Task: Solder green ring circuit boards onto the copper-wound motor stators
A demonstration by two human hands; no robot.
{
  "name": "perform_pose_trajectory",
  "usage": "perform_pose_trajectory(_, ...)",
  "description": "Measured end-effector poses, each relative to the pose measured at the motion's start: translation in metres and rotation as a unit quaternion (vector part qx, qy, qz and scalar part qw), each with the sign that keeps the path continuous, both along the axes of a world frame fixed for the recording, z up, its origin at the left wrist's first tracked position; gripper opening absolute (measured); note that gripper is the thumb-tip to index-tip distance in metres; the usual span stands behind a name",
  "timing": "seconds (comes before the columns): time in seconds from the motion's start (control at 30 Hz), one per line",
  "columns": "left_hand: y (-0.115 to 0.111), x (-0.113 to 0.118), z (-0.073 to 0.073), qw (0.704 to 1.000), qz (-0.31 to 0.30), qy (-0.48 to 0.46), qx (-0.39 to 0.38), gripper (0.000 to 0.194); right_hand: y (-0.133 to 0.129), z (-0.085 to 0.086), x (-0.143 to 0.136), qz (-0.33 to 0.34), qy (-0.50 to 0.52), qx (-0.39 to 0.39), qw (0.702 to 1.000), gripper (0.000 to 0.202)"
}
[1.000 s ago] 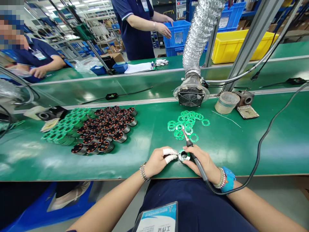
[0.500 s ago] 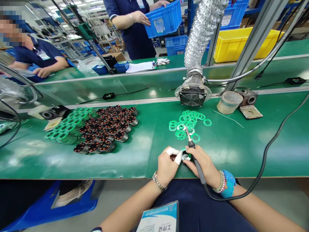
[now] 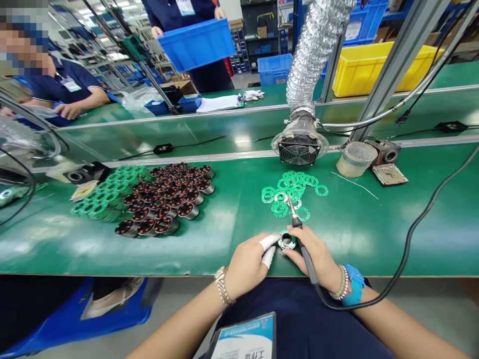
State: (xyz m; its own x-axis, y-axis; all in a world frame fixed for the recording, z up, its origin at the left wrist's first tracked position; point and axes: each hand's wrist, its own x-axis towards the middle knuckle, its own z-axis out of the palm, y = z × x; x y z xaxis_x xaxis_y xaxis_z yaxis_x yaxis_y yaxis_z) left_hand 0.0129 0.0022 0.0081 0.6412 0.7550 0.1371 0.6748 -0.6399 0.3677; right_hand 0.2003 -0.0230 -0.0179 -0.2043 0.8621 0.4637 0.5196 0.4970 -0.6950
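Observation:
My right hand is closed round a soldering iron, whose tip points away from me over the loose green rings. Its thumb and fingertips also lie at the right side of a small motor stator with a ring-shaped circuit board on the green bench. My left hand, with white finger covers on thumb and forefinger, lies at the left of this part, fingers apart. The forefinger tip reaches the part's edge; whether it touches, I cannot tell. Beyond, green ring circuit boards lie in a loose heap.
Rows of copper-wound stators and stacked green boards stand at left. A fume fan with a foil duct, a plastic cup, a sponge tray and solder wire lie beyond. One co-worker holds a blue crate; another sits left.
My left hand has drawn back left and its fingers have loosened from the stator. The right hand and iron have barely moved. The standing co-worker's blue crate has shifted left and lower.

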Motion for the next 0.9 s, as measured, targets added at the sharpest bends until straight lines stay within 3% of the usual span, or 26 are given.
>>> perform_pose_trajectory(0.27, 0.009, 0.004, 0.004, 0.995, -0.023, 0.094, 0.007, 0.043, 0.002, 0.008, 0.017, -0.07, 0.045, -0.002, 0.996, 0.032)
perform_pose_trajectory(0.47, 0.022, 0.005, 0.008, 0.994, -0.064, 0.001, -0.086, 0.046, 0.006, 0.01, 0.032, -0.116, 0.056, 0.0, 0.992, 0.031)
perform_pose_trajectory(0.63, 0.02, 0.014, -0.002, 0.987, 0.004, -0.051, -0.15, 0.075, 0.016, 0.01, 0.054, -0.156, 0.076, -0.003, 0.985, 0.033)
perform_pose_trajectory(0.73, 0.019, 0.023, -0.007, 0.987, 0.033, -0.042, -0.15, 0.065, 0.026, 0.015, 0.069, -0.177, 0.075, 0.003, 0.981, 0.033)
perform_pose_trajectory(0.83, 0.038, 0.026, -0.008, 0.985, 0.043, -0.058, -0.155, 0.055, 0.038, 0.02, 0.085, -0.197, 0.055, 0.004, 0.979, 0.034)
perform_pose_trajectory(0.9, 0.07, 0.023, -0.007, 0.985, 0.068, -0.074, -0.143, 0.052, 0.046, 0.021, 0.094, -0.21, 0.04, 0.012, 0.977, 0.035)
